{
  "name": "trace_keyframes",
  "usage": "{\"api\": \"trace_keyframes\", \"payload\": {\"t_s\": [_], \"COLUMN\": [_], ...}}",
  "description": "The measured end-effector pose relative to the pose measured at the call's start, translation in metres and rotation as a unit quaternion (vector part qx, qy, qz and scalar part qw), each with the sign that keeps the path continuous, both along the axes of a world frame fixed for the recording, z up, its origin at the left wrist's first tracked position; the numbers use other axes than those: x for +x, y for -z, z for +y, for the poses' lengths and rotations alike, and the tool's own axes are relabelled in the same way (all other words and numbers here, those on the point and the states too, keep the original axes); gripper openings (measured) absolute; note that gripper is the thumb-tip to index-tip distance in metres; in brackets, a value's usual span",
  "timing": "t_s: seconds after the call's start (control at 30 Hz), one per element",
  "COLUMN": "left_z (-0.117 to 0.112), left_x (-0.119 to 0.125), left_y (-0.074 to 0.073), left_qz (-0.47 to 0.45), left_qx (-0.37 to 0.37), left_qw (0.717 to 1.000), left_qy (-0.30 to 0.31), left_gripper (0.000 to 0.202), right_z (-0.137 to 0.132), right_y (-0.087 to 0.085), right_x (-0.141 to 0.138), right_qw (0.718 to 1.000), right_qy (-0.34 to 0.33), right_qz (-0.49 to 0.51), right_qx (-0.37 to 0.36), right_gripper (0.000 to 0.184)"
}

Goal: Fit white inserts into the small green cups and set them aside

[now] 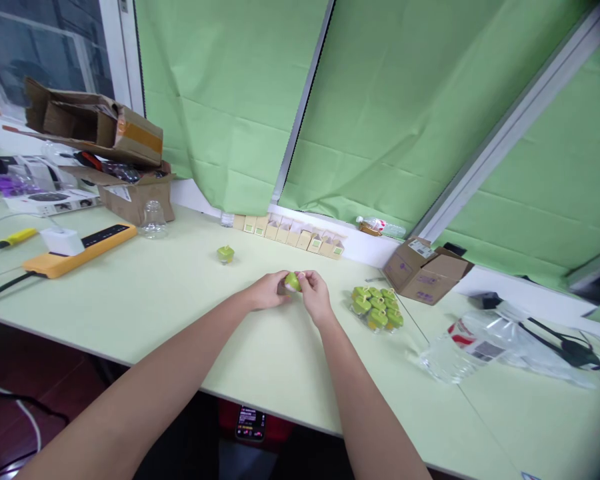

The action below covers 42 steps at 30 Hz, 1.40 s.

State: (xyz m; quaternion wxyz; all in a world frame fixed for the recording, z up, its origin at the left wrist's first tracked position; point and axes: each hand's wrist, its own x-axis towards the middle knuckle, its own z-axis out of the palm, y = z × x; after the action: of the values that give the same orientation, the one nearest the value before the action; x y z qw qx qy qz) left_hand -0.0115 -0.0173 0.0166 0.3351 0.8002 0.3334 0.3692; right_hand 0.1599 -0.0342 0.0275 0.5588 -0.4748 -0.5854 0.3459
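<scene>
My left hand (267, 291) and my right hand (314, 295) meet over the middle of the pale green table (180, 313). Together they pinch a small green plastic piece (293, 281) between their fingertips. Another green piece (225, 253) stands alone on the table farther back and to the left. A cluster of several like green pieces (377, 308) lies to the right of my right hand. A row of several small beige boxes (287, 233) lines the back edge near the green curtain.
An open cardboard box (425, 270) sits at the back right, with clear plastic bags (485, 343) and a black cable beyond. At the left are an orange power strip (80, 248), a clear glass bulb (154, 220) and stacked cardboard boxes (100, 143). A phone (250, 424) shows below the table edge.
</scene>
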Motion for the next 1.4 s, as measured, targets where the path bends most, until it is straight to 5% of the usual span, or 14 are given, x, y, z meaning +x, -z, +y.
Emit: {"api": "trace_keyframes", "payload": {"t_s": [0.17,0.37,0.5,0.63,0.9,1.4], "left_z": [0.021,0.028,0.006,-0.014,-0.018,-0.014], "left_x": [-0.014,-0.031,-0.014,0.006,0.007,0.012], "left_y": [0.013,0.004,-0.011,-0.014,-0.017,-0.018], "left_qz": [0.033,0.050,0.016,0.003,-0.003,-0.023], "left_qx": [0.003,0.083,0.164,0.150,0.109,0.094], "left_qw": [0.994,0.961,0.975,0.988,0.994,0.995], "left_qy": [-0.102,-0.259,-0.149,-0.033,-0.012,0.015], "left_gripper": [0.062,0.066,0.061,0.061,0.061,0.057], "right_z": [0.002,0.001,-0.005,-0.012,-0.018,-0.012], "right_y": [-0.005,-0.002,-0.004,-0.008,-0.012,-0.010], "right_x": [0.010,0.013,0.007,0.000,-0.005,-0.007], "right_qw": [0.971,0.957,0.960,0.956,0.955,0.969], "right_qy": [0.033,-0.022,-0.064,-0.102,-0.140,-0.094], "right_qz": [0.204,0.240,0.201,0.192,0.142,0.083], "right_qx": [-0.119,-0.160,-0.184,-0.196,-0.220,-0.211], "right_gripper": [0.026,0.029,0.038,0.036,0.036,0.026]}}
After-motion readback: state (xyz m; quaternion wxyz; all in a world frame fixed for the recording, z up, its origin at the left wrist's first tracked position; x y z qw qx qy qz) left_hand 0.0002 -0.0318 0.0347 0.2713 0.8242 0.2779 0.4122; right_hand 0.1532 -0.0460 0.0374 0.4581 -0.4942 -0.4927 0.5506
